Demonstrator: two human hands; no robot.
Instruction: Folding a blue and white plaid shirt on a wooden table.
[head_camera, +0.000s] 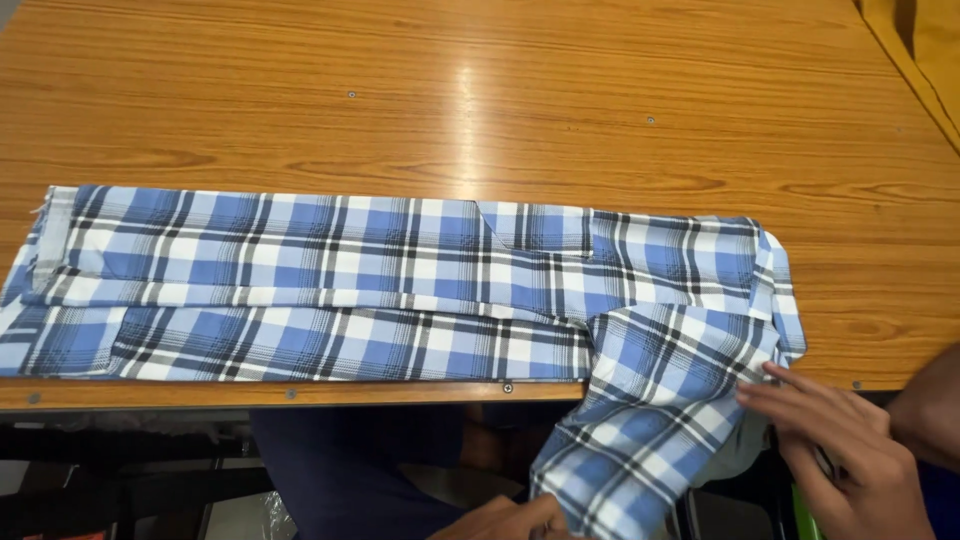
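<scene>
Shirt: a blue, white and black plaid shirt (330, 285) lies flat in front of you on the wooden table (480, 110), folded into a long band that runs from the left edge of the view almost to the right end of the table.
Shirt's near edge: it lines up with the near edge of the table along most of its length.
Sleeve: toward the right, one sleeve (640, 430) leaves the band and hangs off the near edge of the table, slanting down and to the left toward your lap.
Collar end: the right end of the band is rounded and lies on the table just far of your right hand.
Right hand: your right hand (840, 445) is at the near right, fingers stretched out and pointing left, their tips touching the cloth where the sleeve meets the body of the shirt; it is open and pressing, not clenched around anything.
Left hand: your left hand (515, 520) shows only in part at the bottom edge of the view, touching the lower end of the hanging sleeve; you cannot tell from here whether it pinches the cloth or only rests against it.
Table: glossy orange-brown wood with small screw heads, bare on its far half.
</scene>
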